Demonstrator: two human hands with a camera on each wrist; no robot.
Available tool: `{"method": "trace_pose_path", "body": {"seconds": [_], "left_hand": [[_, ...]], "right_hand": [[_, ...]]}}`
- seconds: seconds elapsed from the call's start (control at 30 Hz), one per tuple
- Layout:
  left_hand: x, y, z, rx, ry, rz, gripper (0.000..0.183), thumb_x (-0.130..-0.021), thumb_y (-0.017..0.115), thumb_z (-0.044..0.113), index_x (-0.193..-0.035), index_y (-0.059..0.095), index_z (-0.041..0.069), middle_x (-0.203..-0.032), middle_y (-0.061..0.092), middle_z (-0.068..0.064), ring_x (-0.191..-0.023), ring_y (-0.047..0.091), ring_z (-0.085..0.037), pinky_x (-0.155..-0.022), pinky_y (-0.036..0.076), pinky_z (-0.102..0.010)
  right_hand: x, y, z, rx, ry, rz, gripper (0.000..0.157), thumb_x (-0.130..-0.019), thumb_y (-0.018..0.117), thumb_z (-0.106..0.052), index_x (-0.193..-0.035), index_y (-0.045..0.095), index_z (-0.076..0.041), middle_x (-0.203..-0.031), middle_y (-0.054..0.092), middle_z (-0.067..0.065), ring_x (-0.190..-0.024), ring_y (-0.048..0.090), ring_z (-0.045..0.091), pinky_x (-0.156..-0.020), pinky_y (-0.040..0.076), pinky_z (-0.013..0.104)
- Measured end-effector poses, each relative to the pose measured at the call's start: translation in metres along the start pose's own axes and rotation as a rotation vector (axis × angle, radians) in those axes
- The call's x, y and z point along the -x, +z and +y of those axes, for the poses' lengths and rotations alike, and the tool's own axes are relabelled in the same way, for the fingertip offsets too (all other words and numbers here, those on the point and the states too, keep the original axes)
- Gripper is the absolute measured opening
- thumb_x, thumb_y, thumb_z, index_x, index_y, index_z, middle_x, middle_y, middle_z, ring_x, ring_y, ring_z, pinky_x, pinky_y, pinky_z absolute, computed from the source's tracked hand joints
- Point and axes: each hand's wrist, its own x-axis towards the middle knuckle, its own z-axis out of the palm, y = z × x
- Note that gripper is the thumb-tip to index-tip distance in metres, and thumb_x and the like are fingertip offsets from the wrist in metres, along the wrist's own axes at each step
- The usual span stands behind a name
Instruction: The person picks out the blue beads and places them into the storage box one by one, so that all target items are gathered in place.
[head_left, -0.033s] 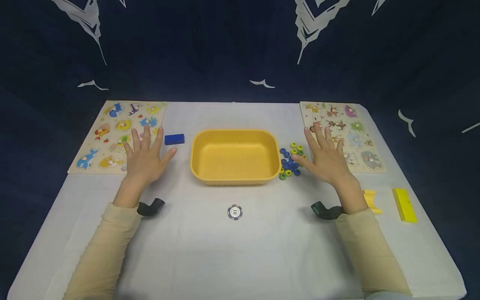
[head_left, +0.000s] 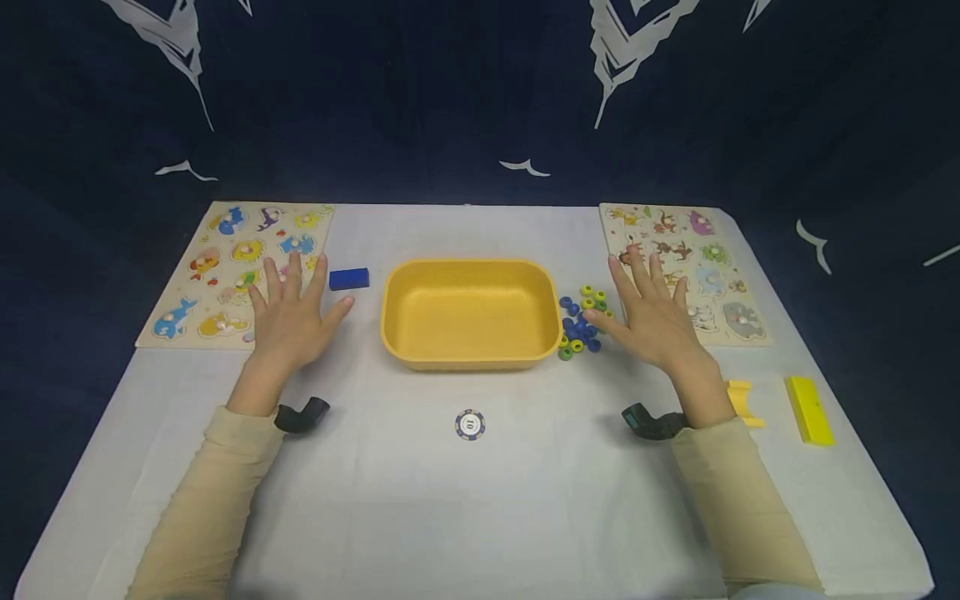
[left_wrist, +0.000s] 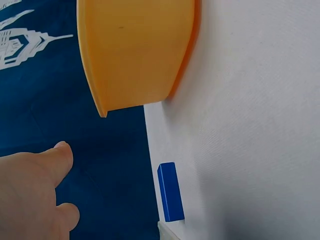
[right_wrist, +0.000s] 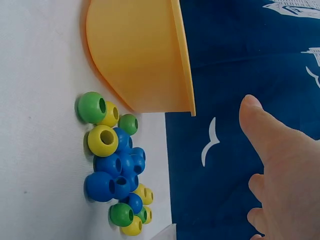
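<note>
My left hand (head_left: 288,325) is held palm down with its fingers spread, overlapping the near right part of a wooden animal puzzle board (head_left: 191,258) in the head view. A blue block (head_left: 349,279) lies to the right of its fingertips. My right hand (head_left: 656,325), also spread and holding nothing, overlaps the other animal puzzle board (head_left: 720,250). Its thumb reaches over a cluster of blue, yellow and green beads (right_wrist: 107,165). Between the hands stands a yellow plastic tub (head_left: 472,357) with nothing in it. Nearer the front lies a poker chip (head_left: 470,425) marked 10.
On the right side of the white-covered table (head_left: 465,517) are a yellow block (head_left: 810,411) and a lighter yellow piece with a curved cutout (head_left: 742,404), partly behind my right wrist. A dark blue cloth (head_left: 390,100) with white prints hangs beyond the far edge.
</note>
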Motion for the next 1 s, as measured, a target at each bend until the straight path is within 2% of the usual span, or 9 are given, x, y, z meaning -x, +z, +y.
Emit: {"method": "trace_pose_path", "body": {"seconds": [0.23,0.33,0.43,0.5,0.53,0.6,0.7,0.87,1.0], "left_hand": [[-0.002,-0.001,0.005,0.003,0.012,0.002,0.074,-0.086,0.026,0.061,-0.143,-0.001,0.022,-0.145,-0.020,-0.011,-0.123,-0.035,-0.029,-0.098,-0.016,-0.063],[-0.003,-0.002,0.008,0.026,0.028,0.030,0.074,-0.086,0.025,0.061,-0.143,-0.001,0.022,-0.146,-0.017,-0.012,-0.125,-0.033,-0.029,-0.100,-0.015,-0.062],[-0.004,0.003,0.014,0.106,0.055,0.127,0.073,-0.086,0.029,0.059,-0.144,0.004,0.022,-0.149,-0.006,-0.014,-0.132,-0.020,-0.033,-0.103,-0.005,-0.061],[-0.005,0.009,0.022,0.219,0.072,0.220,0.070,-0.087,0.035,0.054,-0.144,0.010,0.020,-0.148,0.007,-0.016,-0.135,-0.004,-0.035,-0.105,0.005,-0.059],[-0.005,0.014,0.027,0.297,0.080,0.270,0.069,-0.088,0.038,0.050,-0.143,0.013,0.018,-0.147,0.013,-0.016,-0.135,0.005,-0.035,-0.106,0.010,-0.057],[-0.004,0.024,0.038,0.479,0.087,0.351,0.065,-0.088,0.043,0.042,-0.142,0.019,0.016,-0.142,0.025,-0.016,-0.131,0.022,-0.032,-0.104,0.022,-0.053],[-0.003,0.040,0.051,0.792,0.082,0.421,0.059,-0.087,0.049,0.028,-0.139,0.027,0.011,-0.132,0.037,-0.017,-0.120,0.037,-0.030,-0.098,0.034,-0.047],[0.002,0.062,0.063,1.213,0.011,0.424,0.050,-0.087,0.048,0.012,-0.135,0.034,0.008,-0.126,0.042,-0.021,-0.112,0.045,-0.030,-0.095,0.038,-0.041],[0.006,0.072,0.066,1.373,-0.030,0.354,0.046,-0.088,0.043,0.006,-0.133,0.036,0.007,-0.126,0.043,-0.019,-0.113,0.044,-0.027,-0.098,0.036,-0.035]], "right_hand": [[0.002,0.000,0.003,-0.019,0.020,0.015,0.084,-0.079,0.033,-0.068,-0.143,0.004,-0.023,-0.147,-0.015,-0.002,-0.131,-0.024,0.021,-0.097,-0.016,0.063],[0.006,0.003,0.004,-0.059,0.011,0.113,0.079,-0.082,0.037,-0.063,-0.144,0.007,-0.023,-0.149,-0.008,0.003,-0.134,-0.016,0.027,-0.101,-0.008,0.063],[0.014,0.011,0.005,-0.155,0.007,0.297,0.073,-0.083,0.049,-0.051,-0.142,0.021,-0.018,-0.146,0.017,0.016,-0.133,0.014,0.037,-0.102,0.016,0.060],[0.021,0.019,0.006,-0.250,0.026,0.414,0.067,-0.082,0.056,-0.042,-0.138,0.032,-0.014,-0.131,0.039,0.020,-0.116,0.039,0.035,-0.092,0.035,0.050],[0.025,0.024,0.006,-0.308,0.042,0.462,0.063,-0.081,0.059,-0.038,-0.135,0.037,-0.012,-0.120,0.047,0.018,-0.104,0.046,0.031,-0.082,0.039,0.045],[0.031,0.036,0.007,-0.397,0.102,0.513,0.057,-0.080,0.062,-0.035,-0.129,0.045,-0.011,-0.100,0.054,0.014,-0.082,0.048,0.025,-0.066,0.038,0.033],[0.038,0.055,0.008,-0.494,0.199,0.509,0.050,-0.077,0.065,-0.035,-0.121,0.052,-0.013,-0.082,0.057,0.006,-0.064,0.044,0.017,-0.052,0.033,0.024],[0.040,0.076,0.007,-0.536,0.245,0.422,0.047,-0.075,0.068,-0.034,-0.114,0.055,-0.011,-0.073,0.058,0.002,-0.056,0.044,0.012,-0.043,0.035,0.020],[0.040,0.080,0.006,-0.518,0.240,0.404,0.045,-0.073,0.070,-0.031,-0.111,0.056,-0.011,-0.073,0.058,0.002,-0.055,0.045,0.012,-0.044,0.035,0.020]]}}
